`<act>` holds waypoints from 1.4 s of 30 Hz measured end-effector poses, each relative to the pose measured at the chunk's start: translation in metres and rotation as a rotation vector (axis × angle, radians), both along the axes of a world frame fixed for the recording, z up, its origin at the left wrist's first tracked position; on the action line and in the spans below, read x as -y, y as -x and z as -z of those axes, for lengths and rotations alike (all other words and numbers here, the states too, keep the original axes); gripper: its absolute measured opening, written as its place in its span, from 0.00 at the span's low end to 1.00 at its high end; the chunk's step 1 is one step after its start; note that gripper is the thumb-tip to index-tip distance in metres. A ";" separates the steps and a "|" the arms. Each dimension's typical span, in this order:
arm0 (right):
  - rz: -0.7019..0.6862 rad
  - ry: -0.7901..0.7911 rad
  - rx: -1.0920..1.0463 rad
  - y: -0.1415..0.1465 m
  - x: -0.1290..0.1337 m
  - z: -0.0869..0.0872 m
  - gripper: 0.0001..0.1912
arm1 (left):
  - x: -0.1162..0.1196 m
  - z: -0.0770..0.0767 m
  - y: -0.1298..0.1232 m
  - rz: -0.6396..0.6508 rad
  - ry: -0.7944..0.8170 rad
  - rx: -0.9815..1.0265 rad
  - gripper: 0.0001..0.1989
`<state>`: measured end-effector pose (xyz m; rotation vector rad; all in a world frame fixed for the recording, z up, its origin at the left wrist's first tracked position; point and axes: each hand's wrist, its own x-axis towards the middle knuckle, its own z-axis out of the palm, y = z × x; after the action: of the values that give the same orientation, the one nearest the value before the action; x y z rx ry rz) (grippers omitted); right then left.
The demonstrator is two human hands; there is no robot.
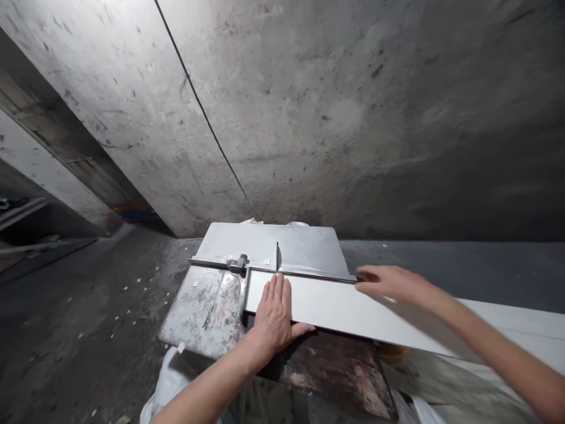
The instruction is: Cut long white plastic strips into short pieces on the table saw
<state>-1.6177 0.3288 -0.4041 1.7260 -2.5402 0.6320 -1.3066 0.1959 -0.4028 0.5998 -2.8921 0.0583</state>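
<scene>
A long white panel (335,302) lies across a low metal-topped saw table (198,300), its left end against a metal stop (244,288). A thin upright blade (277,257) stands just behind the panel. My left hand (274,315) lies flat on the panel's left part, fingers stretched towards the blade, thumb along the near edge. My right hand (382,281) is beside the right end of the metal fence (318,274), at the panel's far edge, fingers curved and apart; nothing shows in it.
A concrete wall (309,118) rises behind the table, with a dark cord (203,106) hanging down it. White plastic bags (170,383) are below the table's front left. Small white scraps dot the floor (110,318). More long white boards (525,330) extend at right.
</scene>
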 end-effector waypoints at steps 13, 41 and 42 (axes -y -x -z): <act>-0.399 0.223 -0.244 -0.137 0.034 0.041 0.49 | 0.082 -0.062 -0.029 0.115 -0.045 0.209 0.46; -0.432 0.235 -0.259 -0.131 0.018 0.045 0.45 | 0.061 -0.068 -0.054 0.108 -0.117 0.338 0.55; -0.440 0.237 -0.255 -0.131 0.016 0.045 0.45 | 0.051 -0.069 -0.069 0.146 -0.143 0.363 0.55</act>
<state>-1.4865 0.3123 -0.4491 2.1254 -1.8498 0.6409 -1.2374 0.1452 -0.3339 0.4363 -3.3070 -0.0673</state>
